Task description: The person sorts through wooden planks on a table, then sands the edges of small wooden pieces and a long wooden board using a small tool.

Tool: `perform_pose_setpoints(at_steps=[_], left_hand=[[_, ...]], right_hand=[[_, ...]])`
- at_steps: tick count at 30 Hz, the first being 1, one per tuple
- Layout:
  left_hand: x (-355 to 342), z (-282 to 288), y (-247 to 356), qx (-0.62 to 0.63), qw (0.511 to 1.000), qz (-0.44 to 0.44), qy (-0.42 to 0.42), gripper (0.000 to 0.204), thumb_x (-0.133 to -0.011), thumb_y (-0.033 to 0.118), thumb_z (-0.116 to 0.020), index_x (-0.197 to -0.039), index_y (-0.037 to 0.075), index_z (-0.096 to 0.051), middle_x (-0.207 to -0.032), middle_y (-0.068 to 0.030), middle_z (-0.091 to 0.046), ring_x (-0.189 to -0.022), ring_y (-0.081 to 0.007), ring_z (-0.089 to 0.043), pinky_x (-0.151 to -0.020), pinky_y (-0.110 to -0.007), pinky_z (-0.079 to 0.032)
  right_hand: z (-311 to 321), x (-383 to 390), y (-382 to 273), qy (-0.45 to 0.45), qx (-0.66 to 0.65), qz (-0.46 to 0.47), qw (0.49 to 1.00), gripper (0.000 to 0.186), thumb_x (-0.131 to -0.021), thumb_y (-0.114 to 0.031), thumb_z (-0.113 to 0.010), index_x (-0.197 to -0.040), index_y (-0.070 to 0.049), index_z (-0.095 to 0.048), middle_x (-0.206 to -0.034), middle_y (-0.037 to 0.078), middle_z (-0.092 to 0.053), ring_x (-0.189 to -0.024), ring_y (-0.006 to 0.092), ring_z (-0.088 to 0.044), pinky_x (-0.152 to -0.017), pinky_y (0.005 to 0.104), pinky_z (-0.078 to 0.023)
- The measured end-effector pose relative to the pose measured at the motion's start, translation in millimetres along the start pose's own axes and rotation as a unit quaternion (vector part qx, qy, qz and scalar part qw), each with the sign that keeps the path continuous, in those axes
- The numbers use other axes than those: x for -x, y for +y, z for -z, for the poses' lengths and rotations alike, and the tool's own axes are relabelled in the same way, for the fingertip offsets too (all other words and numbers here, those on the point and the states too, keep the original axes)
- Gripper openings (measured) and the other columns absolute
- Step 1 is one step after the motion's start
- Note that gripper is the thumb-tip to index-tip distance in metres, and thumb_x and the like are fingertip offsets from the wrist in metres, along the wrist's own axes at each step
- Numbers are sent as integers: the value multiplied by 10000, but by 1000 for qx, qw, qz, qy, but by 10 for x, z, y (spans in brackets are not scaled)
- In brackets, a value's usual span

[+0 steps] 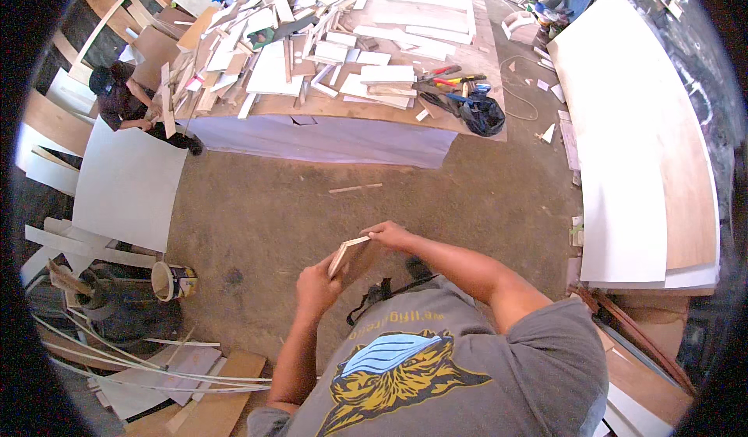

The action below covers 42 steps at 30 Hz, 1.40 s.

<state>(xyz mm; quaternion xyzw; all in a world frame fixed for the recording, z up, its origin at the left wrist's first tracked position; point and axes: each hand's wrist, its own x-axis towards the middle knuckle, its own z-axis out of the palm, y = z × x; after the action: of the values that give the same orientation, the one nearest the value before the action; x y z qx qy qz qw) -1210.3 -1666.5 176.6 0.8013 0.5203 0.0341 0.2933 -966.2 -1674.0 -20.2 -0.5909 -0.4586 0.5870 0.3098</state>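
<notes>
A short wooden board (350, 254) is held in front of my body, tilted, its pale edge facing up. My left hand (318, 285) is closed round its near left end, with the thumb by the edge. At the far right end my right hand (389, 236) grips the same board between thumb and fingers. Most of the board's brown face lies in shade below its edge, and the fingers behind it are hidden.
A large worktable (319, 113) ahead bears heaped wood offcuts, tools and a black plastic bag (487, 116). Big panels (623, 148) lean at right. Another person (123, 98) crouches at far left. A bucket (173, 281) and scrap strips stand at left; a wood strip (355, 188) lies on the floor.
</notes>
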Motion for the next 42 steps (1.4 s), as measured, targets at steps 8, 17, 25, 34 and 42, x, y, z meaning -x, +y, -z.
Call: perform_pose_setpoints(at_steps=[8,17,25,34,42], left_hand=[[-32,-8,98,12,999,-29,20,409,-879,383,-709,-1260,235,-708,-893,-223,-710,-839,-423,-699,-724,-488,-560],[61,-26,6,19,1000,-8,22,412,-879,387,-705,-1258,225,-708,-902,-232,-707,-853,-421,-698,-735,-486,-559],[236,-74,-198,29,999,9,37,417,-874,404,-709,-1245,215,-714,-905,-229,-709,-856,-426,-697,-726,-487,-556],[300,-54,-221,20,999,9,47,425,-876,418,-708,-1241,200,-714,-892,-232,-707,-845,-432,-695,-725,-489,-556],[328,-133,-287,25,997,-5,79,416,-873,404,-714,-1243,214,-716,-869,-225,-708,-818,-424,-699,-716,-492,-554]], right_hand=[[82,-24,161,-9,-17,32,999,342,-1049,-340,-567,-1351,-228,-683,-836,-41,-572,-745,93,-486,-630,282,-457],[-11,148,-102,-9,-6,60,998,333,-1048,-303,-566,-1339,-201,-692,-933,-47,-664,-684,80,-467,-628,271,-446],[-200,387,-601,-75,-100,24,992,323,-1044,-280,-568,-1322,-181,-700,-1128,-15,-733,-938,127,-620,-859,309,-499],[-269,276,-462,-85,-97,48,990,325,-1042,-247,-569,-1311,-112,-692,-1232,44,-725,-1149,165,-613,-1007,360,-475],[-271,385,-621,-63,-30,46,997,332,-1053,-256,-556,-1338,-136,-680,-1151,21,-740,-1009,156,-640,-924,342,-504]])
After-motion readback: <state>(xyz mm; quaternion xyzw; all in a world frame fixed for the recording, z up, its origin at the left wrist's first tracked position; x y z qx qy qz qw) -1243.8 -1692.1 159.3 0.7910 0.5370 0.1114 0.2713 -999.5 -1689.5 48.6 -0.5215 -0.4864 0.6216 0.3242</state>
